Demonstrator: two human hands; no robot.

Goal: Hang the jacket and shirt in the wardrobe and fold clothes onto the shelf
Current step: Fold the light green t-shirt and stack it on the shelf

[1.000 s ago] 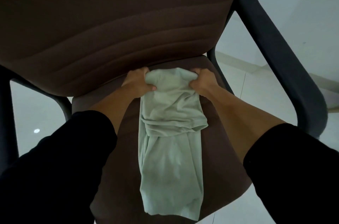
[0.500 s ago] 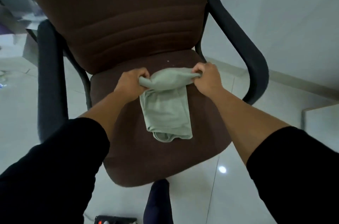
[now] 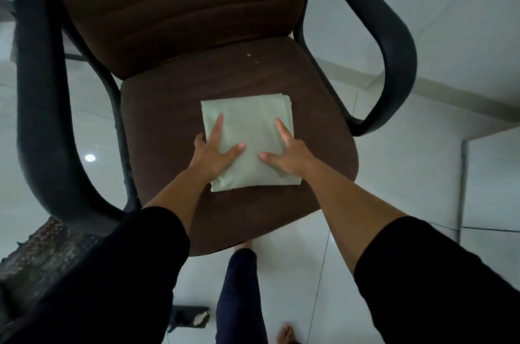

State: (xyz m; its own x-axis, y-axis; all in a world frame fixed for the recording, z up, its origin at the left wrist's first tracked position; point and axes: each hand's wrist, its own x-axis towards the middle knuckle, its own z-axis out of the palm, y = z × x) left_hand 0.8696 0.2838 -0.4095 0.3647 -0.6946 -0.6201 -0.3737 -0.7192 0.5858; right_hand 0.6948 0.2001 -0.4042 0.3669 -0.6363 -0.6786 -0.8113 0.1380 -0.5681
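Here, at the far left of the frame, the black armrest (image 3: 42, 95) of a brown office chair (image 3: 174, 11) is seen, with a patterned dark cloth (image 3: 42, 253) at the lower left and pale floor tiles (image 3: 92, 129) beyond. Toward the centre, the left hand (image 3: 212, 153) is laid flat on the left edge of the folded pale green garment (image 3: 250, 129), its fingers straight and spread, nothing being grasped. The garment lies in a neat rectangle on the brown seat (image 3: 168, 124), slightly right of the frame's centre. Just right of the left hand, the right hand (image 3: 288, 156) is pressed on the garment's lower right part, fingers likewise extended and not curled round anything. Further right, the other armrest (image 3: 394, 42) is seen, and a white wall (image 3: 464, 19) fills the upper right.

The garment is judged light, soft and limp; stacked layers are visible at its upper right corner, so the fold would likely slump or slide open if lifted by one edge. It is best taken from beneath, with both palms slid under the left and right sides, and carried level to the shelf, which is not in view
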